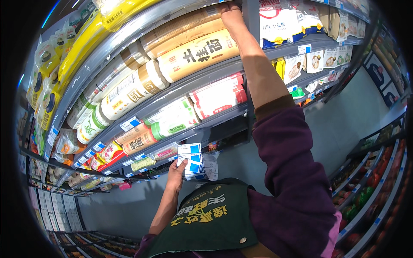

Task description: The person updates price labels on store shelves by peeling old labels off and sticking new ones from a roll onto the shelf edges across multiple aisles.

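Note:
My left hand (pixel 176 174) holds a stack of white-and-blue shelf price labels (pixel 190 163) with the thumb on top, low in front of the shelves. Long printed sheets hang curled below the stack. My right arm reaches up to the shelf, and my right hand (pixel 230 13) is at the top edge of the picture, by the end of a tan noodle pack (pixel 187 29). Its fingertips are partly hidden, so its grip is unclear. Below that pack lies a large tan packet of dried noodles (pixel 200 53), with white and green noodle packs (pixel 134 88) to its left.
Flour bags (pixel 277 25) stand on the shelf to the right, past a dark upright post. Yellow bags (pixel 80 48) sit at upper left. Lower shelves hold red and white packs (pixel 219 96). Grey floor (pixel 238 161) shows below, with sloping racks of goods (pixel 364 193) at lower right.

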The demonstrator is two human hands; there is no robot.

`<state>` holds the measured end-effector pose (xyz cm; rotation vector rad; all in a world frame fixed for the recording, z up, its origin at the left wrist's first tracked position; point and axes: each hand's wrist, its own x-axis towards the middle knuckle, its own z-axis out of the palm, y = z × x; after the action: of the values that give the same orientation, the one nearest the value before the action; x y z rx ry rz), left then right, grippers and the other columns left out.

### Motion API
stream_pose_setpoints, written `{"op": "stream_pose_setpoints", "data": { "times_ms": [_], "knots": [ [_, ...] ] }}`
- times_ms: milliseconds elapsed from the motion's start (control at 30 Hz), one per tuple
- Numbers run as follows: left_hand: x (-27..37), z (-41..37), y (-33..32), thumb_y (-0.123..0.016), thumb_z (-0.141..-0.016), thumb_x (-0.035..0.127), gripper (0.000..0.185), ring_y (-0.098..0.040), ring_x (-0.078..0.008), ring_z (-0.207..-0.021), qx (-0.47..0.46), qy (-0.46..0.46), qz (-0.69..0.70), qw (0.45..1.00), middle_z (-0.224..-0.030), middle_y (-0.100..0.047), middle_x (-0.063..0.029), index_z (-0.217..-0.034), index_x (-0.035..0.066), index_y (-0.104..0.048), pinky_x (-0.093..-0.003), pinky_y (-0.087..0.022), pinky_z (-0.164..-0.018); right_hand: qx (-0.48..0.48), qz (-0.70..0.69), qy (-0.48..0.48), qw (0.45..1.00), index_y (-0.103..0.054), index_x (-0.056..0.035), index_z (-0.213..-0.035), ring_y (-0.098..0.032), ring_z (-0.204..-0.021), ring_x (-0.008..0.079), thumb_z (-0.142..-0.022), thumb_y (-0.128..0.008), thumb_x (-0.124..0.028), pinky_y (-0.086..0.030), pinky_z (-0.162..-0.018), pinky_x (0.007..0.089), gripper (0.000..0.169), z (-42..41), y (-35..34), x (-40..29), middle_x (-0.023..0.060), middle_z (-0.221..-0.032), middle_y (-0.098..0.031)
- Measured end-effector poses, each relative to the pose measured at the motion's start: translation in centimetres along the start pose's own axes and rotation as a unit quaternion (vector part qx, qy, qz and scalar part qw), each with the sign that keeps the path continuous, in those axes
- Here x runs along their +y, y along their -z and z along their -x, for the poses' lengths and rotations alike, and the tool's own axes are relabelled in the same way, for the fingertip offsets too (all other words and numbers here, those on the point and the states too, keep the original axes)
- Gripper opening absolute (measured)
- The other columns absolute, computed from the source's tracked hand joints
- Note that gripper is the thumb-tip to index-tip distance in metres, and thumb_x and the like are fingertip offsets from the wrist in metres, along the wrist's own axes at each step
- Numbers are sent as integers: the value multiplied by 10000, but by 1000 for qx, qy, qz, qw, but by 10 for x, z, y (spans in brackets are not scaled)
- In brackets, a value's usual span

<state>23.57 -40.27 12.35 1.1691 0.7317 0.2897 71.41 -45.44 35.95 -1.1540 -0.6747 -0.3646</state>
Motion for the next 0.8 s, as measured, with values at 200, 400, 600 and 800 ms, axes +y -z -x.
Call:
{"op": "stream_pose_setpoints", "data": {
  "times_ms": [200,400,600,800],
  "knots": [
    [-4,-5,0,-631,-873,147,214,-570,-78,-812,-25,3,5,1000,-950,-644,-20,-1050,27,-612,-225,-446,-740,9,-2,17,1000,-523,-26,-1220,-576,-1002,246,-904,-467,-140,-426,-888,340,340,2,3,4,155,-1050,-627],
    [-2,-6,-5,-615,-882,139,204,-573,-78,-803,-33,-1,8,999,-947,-645,-20,-1053,28,-609,-225,-449,-736,12,5,3,1000,-516,-44,-1240,-571,-1016,236,-912,-474,-153,-424,-880,319,349,4,7,2,147,-1103,-623],
    [-8,3,3,-609,-889,182,266,-549,-86,-886,1,-18,-35,999,-1004,-628,-21,-1099,19,-598,-241,-423,-799,-9,211,14,977,-560,-38,-1145,-562,-1030,317,-884,-491,-174,-440,-857,377,303,12,-6,9,188,-1122,-581],
    [-5,3,-2,-606,-889,151,268,-575,-83,-875,-2,-14,-7,1000,-995,-638,-24,-1114,9,-581,-239,-448,-791,16,218,-40,975,-563,-131,-1148,-535,-1087,364,-895,-471,-337,-391,-928,431,339,4,16,2,172,-1131,-593]
  ]
}}
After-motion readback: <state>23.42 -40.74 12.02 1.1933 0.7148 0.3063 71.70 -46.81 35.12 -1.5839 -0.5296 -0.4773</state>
